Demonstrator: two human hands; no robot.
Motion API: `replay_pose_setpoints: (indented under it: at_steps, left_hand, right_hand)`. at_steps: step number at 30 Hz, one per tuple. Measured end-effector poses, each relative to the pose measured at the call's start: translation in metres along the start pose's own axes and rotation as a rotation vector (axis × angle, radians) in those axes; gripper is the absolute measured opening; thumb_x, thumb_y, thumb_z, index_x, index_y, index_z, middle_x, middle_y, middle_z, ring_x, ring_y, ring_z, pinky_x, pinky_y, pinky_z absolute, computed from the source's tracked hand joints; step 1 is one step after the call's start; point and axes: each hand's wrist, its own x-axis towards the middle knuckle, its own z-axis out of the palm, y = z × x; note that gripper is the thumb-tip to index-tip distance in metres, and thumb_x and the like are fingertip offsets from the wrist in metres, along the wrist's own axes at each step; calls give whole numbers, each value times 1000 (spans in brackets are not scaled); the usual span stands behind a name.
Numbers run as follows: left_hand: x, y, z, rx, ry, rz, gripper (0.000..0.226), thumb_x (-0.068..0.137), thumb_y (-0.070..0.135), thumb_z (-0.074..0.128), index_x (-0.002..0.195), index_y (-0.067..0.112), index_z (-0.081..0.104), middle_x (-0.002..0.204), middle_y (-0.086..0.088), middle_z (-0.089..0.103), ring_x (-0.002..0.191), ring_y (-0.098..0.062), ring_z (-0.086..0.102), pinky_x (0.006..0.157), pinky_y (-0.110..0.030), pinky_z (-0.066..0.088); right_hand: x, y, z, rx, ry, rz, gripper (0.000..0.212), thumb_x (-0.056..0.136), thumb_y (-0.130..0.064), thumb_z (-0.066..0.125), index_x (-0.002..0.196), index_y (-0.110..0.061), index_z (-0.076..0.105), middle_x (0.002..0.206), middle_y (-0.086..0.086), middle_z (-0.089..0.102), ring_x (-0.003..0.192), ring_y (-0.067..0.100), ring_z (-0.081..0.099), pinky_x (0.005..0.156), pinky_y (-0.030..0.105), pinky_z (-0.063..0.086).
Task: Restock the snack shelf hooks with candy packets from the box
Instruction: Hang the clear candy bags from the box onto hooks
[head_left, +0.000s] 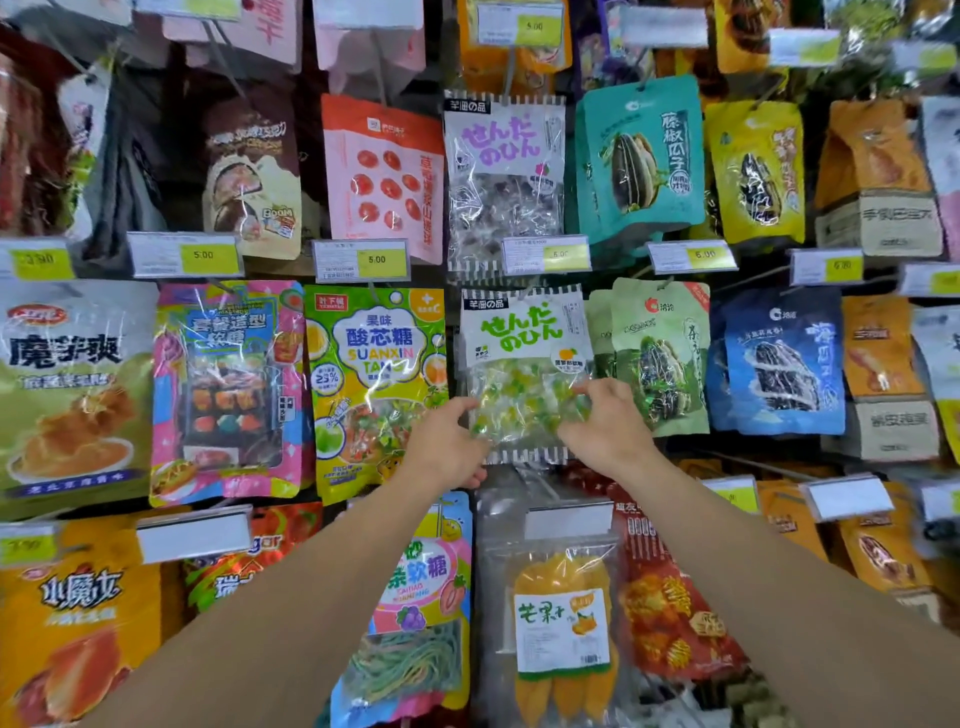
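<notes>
Both hands are up at the middle row of the snack wall, on the candy packet (522, 364) w/ green lettering and a striped black-and-white border. Left hand (447, 447) grips the packet's lower left edge, thumb on the front and fingers curled toward the back. Right hand (605, 423) holds the lower right part, fingertips bent and pressing on the clear window. The packet is see-through in its lower half and filled w/ small wrapped sweets in green, yellow and white. Its top sits just under a price tag (545, 254) reading 5.00; whether its hole is on the hook can't be told, the top is partly hidden and blurred.

Directly above hangs a same-style packet w/ purple lettering (504, 176), holding dark wrapped sweets. Left of the held packet, touching or nearly so, is a green-yellow sour candy bag (376, 384) w/ a window showing mixed coloured pieces. To the right is a pale green sunflower seed pouch (657, 358), approx. two deep on its hook. Below the hands hangs a clear mango bag (563, 623) w/ orange-yellow slices inside and a white label.
</notes>
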Motion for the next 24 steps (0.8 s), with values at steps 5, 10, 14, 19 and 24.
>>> replay_pose_setpoints:
  at_steps: [5,10,14,19,24]
  left_hand:
    - [-10,-13,-8,46,-35,32,54,88,12,66,138,15,47,111,-4,60,85,-35,70,78,-45,60]
    - [-33,-26,-12,151,32,131,38,83,14,68,121,10,64,113,-5,69,98,-24,68,91,-33,53]
    - [-72,-36,-18,100,27,163,31,85,14,67,116,11,66,107,-5,70,102,-18,64,88,-27,48]
    - [-130,-62,-25,82,34,120,28,85,12,64,112,8,67,106,-4,70,98,-16,64,91,-27,48]
    - [-230,-118,-30,106,-80,-70,35,83,17,68,117,8,67,109,-7,72,104,-18,66,85,-17,44]
  right_hand:
    - [-14,-10,9,-33,-43,30,66,84,-33,65,143,-18,40,156,0,17,137,27,35,111,35,31]
    - [-44,-29,15,-84,-88,3,64,85,-25,65,143,-13,41,149,2,25,123,23,46,102,31,43]
    - [-83,-39,24,-149,-96,-48,58,84,-26,66,137,-12,49,140,8,37,124,26,49,105,29,38]
    - [-144,-43,42,-188,-160,-85,56,84,-23,67,136,-13,49,142,9,39,128,27,46,101,27,34]
    - [-255,-35,74,-214,-364,-3,64,81,-25,67,139,-11,45,143,12,39,130,30,43,104,32,38]
